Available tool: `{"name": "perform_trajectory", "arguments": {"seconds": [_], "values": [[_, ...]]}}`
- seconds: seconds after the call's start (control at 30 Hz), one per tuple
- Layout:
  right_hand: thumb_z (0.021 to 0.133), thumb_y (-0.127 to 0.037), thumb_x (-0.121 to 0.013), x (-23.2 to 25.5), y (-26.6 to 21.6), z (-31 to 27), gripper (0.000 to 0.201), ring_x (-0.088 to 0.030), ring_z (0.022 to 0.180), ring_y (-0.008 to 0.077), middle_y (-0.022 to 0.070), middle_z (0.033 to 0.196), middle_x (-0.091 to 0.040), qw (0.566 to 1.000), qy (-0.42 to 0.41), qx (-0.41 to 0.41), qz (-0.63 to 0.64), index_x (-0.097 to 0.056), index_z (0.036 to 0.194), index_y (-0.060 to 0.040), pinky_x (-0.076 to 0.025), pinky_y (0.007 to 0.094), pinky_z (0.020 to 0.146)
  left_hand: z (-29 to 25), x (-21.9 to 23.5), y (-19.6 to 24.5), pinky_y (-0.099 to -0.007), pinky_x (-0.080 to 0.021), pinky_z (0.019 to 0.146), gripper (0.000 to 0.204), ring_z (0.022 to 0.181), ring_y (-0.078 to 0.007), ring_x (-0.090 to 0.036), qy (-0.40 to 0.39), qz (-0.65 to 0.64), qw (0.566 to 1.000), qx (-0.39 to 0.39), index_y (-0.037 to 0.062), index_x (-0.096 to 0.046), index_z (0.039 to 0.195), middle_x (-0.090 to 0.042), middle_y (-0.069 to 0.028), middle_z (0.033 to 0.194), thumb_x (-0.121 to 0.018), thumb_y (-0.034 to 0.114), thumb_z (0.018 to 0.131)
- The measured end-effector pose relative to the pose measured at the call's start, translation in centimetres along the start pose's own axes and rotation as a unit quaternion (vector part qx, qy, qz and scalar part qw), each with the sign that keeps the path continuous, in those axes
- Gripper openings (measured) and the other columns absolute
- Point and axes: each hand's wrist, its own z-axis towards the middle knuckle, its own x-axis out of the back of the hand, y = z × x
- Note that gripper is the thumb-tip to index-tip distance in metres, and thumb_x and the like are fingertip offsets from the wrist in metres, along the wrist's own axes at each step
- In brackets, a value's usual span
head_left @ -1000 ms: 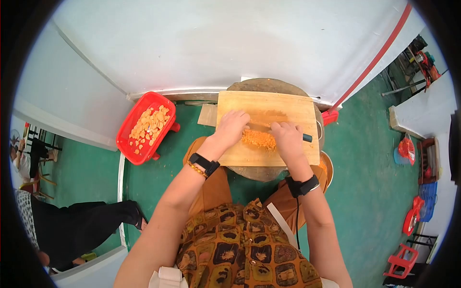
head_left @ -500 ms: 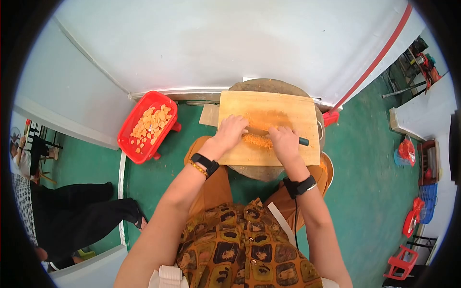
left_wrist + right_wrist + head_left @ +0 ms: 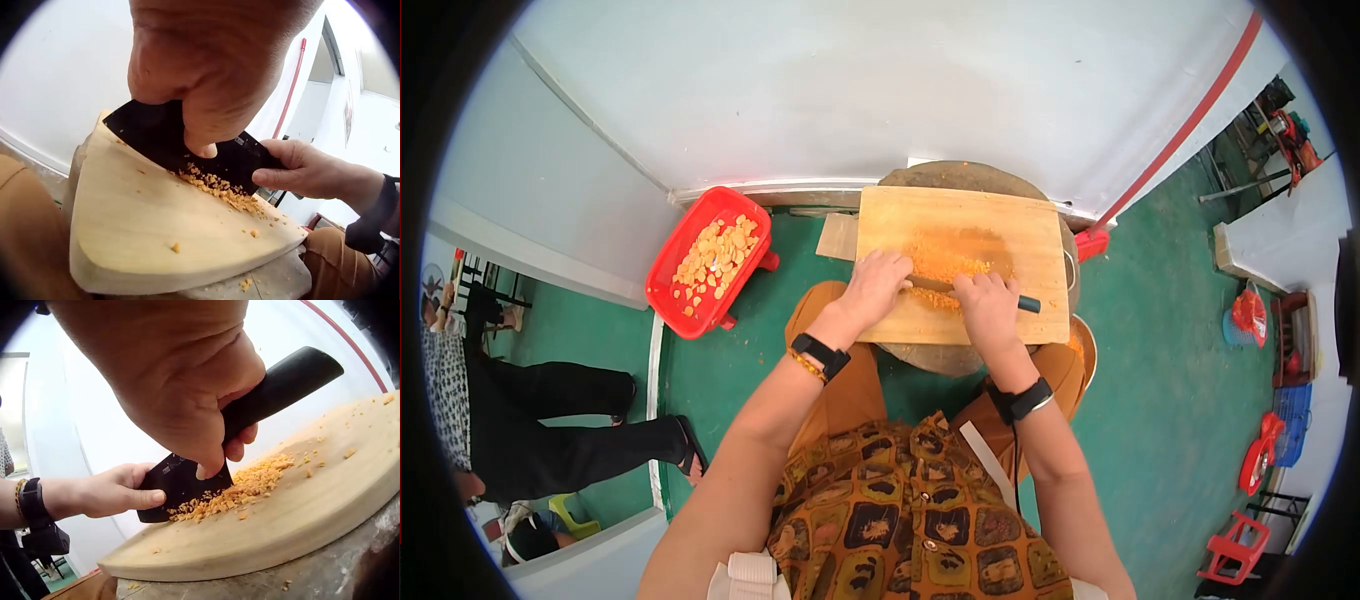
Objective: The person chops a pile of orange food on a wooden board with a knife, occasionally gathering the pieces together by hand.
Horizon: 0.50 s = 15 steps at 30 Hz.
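Note:
A dark-bladed cleaver [image 3: 287, 384] stands on edge across the wooden cutting board [image 3: 960, 205]. My left hand [image 3: 877, 285] pinches the front end of its blade [image 3: 150, 125], thumb on the near face. At the other end, my right hand [image 3: 988, 312] grips the blade's heel and the start of the black handle, whose butt sticks out to the right. Finely chopped orange bits [image 3: 945, 265], carrot-like, lie along both sides of the blade. In the right wrist view they heap against the cutting edge [image 3: 256, 481].
The board rests on a round stump [image 3: 920, 357] against a white wall. A red basin [image 3: 685, 322] of orange slices [image 3: 718, 250] stands on the floor at left. By my right knee is a bowl [image 3: 1088, 350]. Another person's legs [image 3: 600, 440] show at far left.
The cleaver has shifted slightly toward me with both hands on it. Orange bits now show on its far side too, where mostly bare board was. The person at left has moved their legs.

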Motion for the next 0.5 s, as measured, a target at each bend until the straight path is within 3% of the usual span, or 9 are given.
{"name": "perform_trajectory", "arguments": {"seconds": [0.33,0.5], "values": [[0.079,-0.025,-0.068,0.9,0.6,0.4,0.013,-0.060,0.074,0.0240,0.0029,0.070,-0.060,1.000,0.003,-0.001,0.014,-0.058,0.077,-0.0169,-0.040,0.0416,0.069,1.2,1.4,0.8,-0.0466,-0.044,0.074,0.016,0.087,-0.0374,-0.054,0.022,-0.016,0.999,-0.034,0.0053,-0.054,0.085,-0.058,-0.0131,0.088,-0.068,0.005,0.078],[0.079,-0.025,-0.068,-0.3,0.5,-0.2,0.013,-0.060,0.075,0.0240,0.0028,0.070,-0.060,1.000,-0.001,-0.006,-0.004,-0.058,0.077,-0.0169,-0.039,0.0414,0.068,0.8,0.0,0.2,-0.0464,-0.044,0.075,0.015,0.086,-0.0373,-0.054,0.000,-0.017,1.000,-0.020,0.0058,-0.054,0.086,-0.058,-0.0128,0.088,-0.067,0.004,0.078]]}}
